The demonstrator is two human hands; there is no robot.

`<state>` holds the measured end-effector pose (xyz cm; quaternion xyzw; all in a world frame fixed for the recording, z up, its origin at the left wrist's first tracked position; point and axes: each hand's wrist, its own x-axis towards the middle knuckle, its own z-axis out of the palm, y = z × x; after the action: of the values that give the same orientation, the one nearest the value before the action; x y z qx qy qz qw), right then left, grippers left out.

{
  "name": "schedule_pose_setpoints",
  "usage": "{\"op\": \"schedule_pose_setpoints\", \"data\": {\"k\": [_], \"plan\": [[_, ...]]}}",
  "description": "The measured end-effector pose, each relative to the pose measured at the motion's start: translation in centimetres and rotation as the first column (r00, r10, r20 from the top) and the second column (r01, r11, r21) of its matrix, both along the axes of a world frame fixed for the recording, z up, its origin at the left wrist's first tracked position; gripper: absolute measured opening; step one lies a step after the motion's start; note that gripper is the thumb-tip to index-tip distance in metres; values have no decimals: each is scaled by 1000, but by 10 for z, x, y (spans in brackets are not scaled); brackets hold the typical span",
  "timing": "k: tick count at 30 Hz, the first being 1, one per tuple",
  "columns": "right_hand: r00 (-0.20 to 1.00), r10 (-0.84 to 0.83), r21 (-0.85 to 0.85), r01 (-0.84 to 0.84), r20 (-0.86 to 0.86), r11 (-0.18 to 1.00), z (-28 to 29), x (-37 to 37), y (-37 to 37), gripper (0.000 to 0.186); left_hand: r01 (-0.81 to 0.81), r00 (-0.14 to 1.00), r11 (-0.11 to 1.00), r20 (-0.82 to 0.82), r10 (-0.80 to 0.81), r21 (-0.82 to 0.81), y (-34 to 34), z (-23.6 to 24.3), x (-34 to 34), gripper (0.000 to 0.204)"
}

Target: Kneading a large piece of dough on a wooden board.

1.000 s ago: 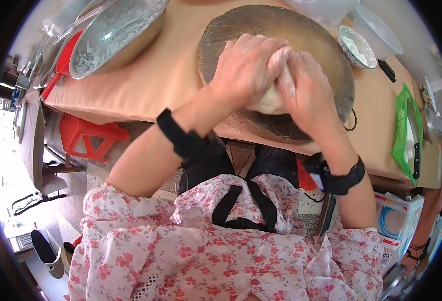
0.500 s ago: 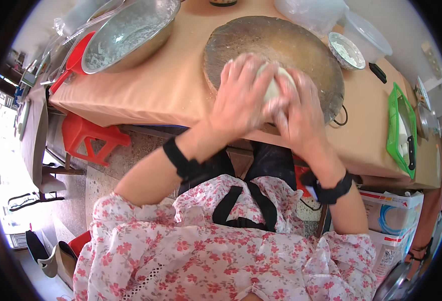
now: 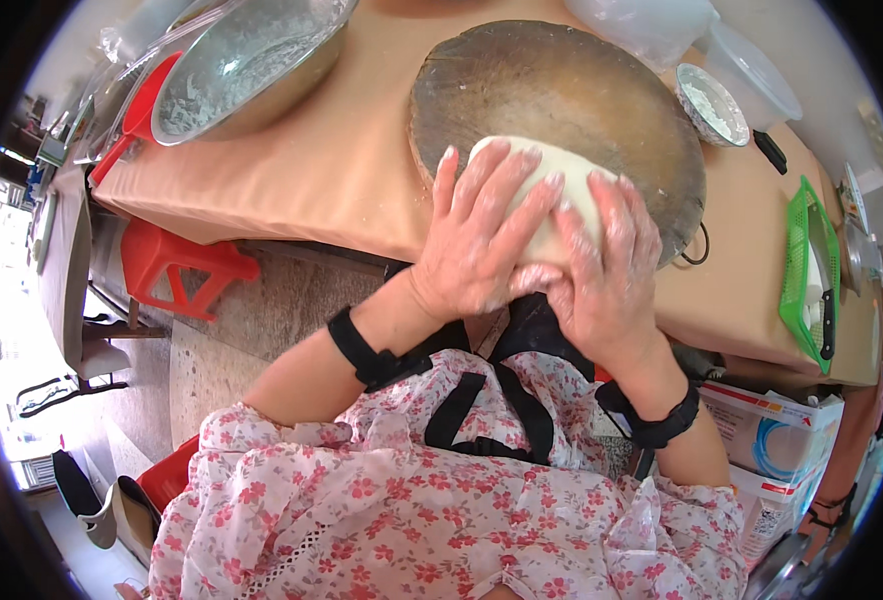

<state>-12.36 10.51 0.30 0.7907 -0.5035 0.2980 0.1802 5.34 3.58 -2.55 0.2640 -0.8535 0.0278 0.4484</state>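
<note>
- The left hand (image 3: 476, 245) held the dough (image 3: 576, 185) with its fingers spread across the top.
- The right hand (image 3: 611, 275) gripped the other side, fingers bent over it.
- The dough sat at the near edge of the round wooden board (image 3: 581, 80); whether it touched the wood could not be told.
- A metal bowl (image 3: 251, 125) stood left of the board.

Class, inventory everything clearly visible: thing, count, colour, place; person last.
Dough: 1, cream, under hands
Board: 1, brown, on table
Table: 1, tan, ahead
Metal bowl: 1, silver, left
Scoop: 1, red, far left
Patterned bowl: 1, whitish, beside board
Basket: 1, green, table's right
Knife: 1, black handle, at basket
Stool: 1, red, floor left
Boxes: seemingly 2, whitish, lower right
Wristbands: 2, black, wrists
Top: 1, pink floral, worn
Left hand: 1, whitened, on dough
Right hand: 1, whitened, on dough
</note>
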Motion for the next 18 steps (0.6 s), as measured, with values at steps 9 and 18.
{"op": "schedule_pose_setpoints", "data": {"k": [9,18], "plan": [[974,-120,387,36,194,921,42,-32,-84,44,-122,966,961,253,57,248,-78,55,-35,38],[957,-115,355,15,265,935,33,-39,-93,43,-91,965,919,261,-13,384,-90,50,-45,37]]}}
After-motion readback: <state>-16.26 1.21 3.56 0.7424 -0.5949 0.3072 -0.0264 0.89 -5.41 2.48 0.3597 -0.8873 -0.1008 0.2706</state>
